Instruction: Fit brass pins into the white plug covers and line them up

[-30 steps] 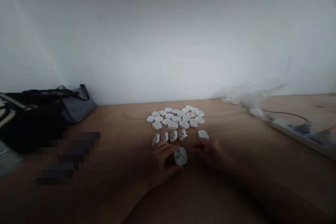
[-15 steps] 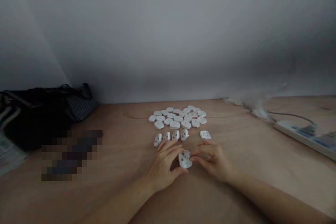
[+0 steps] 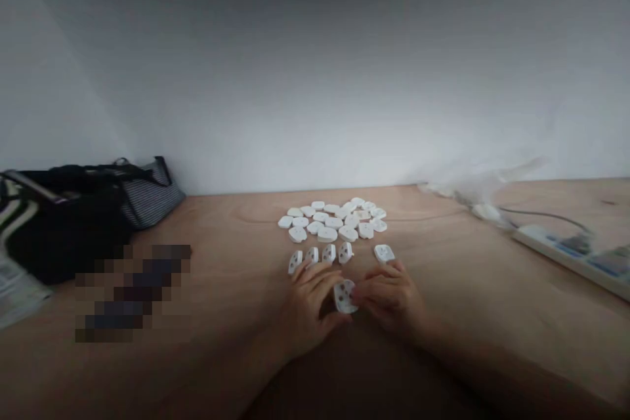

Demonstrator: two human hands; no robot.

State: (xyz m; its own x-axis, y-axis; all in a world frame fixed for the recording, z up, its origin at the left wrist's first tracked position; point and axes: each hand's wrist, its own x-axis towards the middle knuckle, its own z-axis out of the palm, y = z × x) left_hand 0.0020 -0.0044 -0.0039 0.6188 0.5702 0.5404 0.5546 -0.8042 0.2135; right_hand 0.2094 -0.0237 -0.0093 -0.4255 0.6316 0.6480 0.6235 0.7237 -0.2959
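Observation:
A small white plastic part (image 3: 345, 296) with several dark holes, like a socket face, is tilted up between my hands just above the wooden table. My left hand (image 3: 314, 305) curls round its left side, thumb below and fingers above. At its right edge, my right hand (image 3: 391, 295) has its fingertips pinched against the face; whether they hold anything tiny is hidden. Beyond my left fingers stands a row of similar holed parts (image 3: 329, 253) on edge. A single white piece (image 3: 384, 253) lies flat just past my right fingers.
Many rounded white pieces (image 3: 327, 234) lie grouped farther back near the wall. A black bag (image 3: 73, 223) sits at the left, with a blurred-out dark object (image 3: 132, 292) before it. To the right are a white power strip (image 3: 551, 249) with a cable and a clear plastic bag (image 3: 485, 200).
My right hand's fingers have closed in over the right edge of the white part, which has turned slightly. My left hand keeps its hold. The picture's lighting has shifted.

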